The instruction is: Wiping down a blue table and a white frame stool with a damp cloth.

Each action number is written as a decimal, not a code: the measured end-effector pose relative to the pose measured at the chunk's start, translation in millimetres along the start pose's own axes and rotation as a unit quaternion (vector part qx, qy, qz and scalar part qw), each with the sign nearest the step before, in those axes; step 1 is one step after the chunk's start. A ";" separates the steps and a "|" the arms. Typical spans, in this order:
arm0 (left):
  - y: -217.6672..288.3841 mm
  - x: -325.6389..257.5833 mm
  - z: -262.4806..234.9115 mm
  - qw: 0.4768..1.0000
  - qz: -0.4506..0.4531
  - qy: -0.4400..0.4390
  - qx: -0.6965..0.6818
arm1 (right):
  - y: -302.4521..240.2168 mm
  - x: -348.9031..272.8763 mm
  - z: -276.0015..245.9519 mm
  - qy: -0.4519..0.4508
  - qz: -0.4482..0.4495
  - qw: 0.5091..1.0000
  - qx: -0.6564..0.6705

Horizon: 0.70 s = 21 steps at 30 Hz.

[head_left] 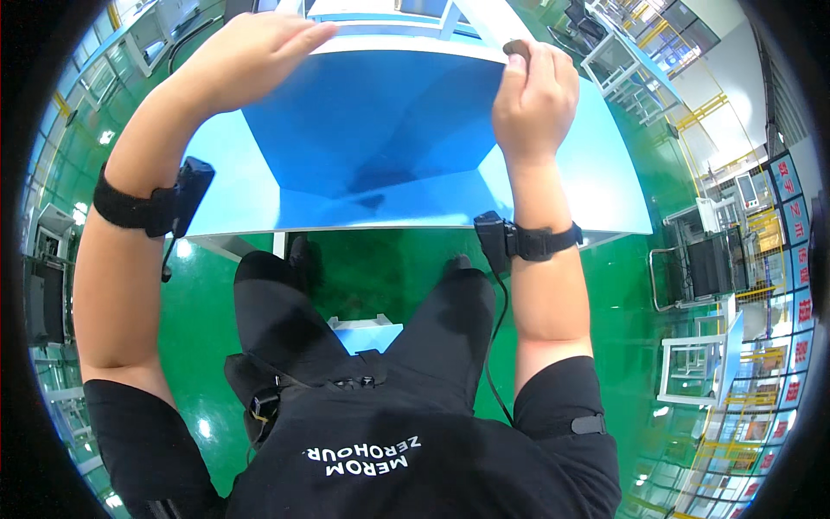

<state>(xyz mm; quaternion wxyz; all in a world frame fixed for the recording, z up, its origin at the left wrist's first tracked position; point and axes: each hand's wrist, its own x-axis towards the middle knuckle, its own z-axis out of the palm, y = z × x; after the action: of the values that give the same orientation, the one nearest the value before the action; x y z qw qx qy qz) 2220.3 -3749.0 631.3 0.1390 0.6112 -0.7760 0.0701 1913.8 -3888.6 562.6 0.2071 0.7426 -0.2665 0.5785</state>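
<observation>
A large dark blue sheet point(380, 130) with fold creases lies tilted over a light blue table point(605, 182) in front of me. My left hand point(251, 52) lies palm down over the sheet's upper left corner, fingers together and curled over its edge. My right hand point(536, 91) grips the upper right corner, and a small dark object point(517, 47) shows at its fingertips. Both wrists wear black straps carrying small black devices. My black-trousered knees sit below the table's front edge.
The floor point(380, 277) is glossy green. White metal frames and racks point(627, 73) stand at the back right, and a dark cart point(705, 268) and white stands are on the right. Grey machines stand at the far left point(47, 277).
</observation>
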 end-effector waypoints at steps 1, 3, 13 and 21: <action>-10.5 -7.6 3.6 1.000 -0.002 -0.001 0.002 | -5.2 1.4 1.3 0.001 0.001 1.000 0.003; -15.0 -16.0 12.3 0.994 0.020 0.066 -0.081 | -16.6 4.3 2.4 -0.016 -0.013 0.999 0.045; -36.8 -15.9 25.4 0.956 -0.026 0.047 -0.290 | -159.4 -0.3 58.1 -0.007 -0.063 0.980 0.191; -30.7 -11.9 21.4 0.981 -0.012 0.033 -0.192 | -17.5 -5.8 3.8 -0.074 -0.021 0.997 0.032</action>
<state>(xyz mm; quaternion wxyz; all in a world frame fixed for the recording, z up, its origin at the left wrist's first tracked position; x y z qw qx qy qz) 2249.8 -3751.4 605.5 0.2803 0.5799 -0.7624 -0.0619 1926.7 -3876.5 556.1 0.1754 0.7949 -0.2466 0.5259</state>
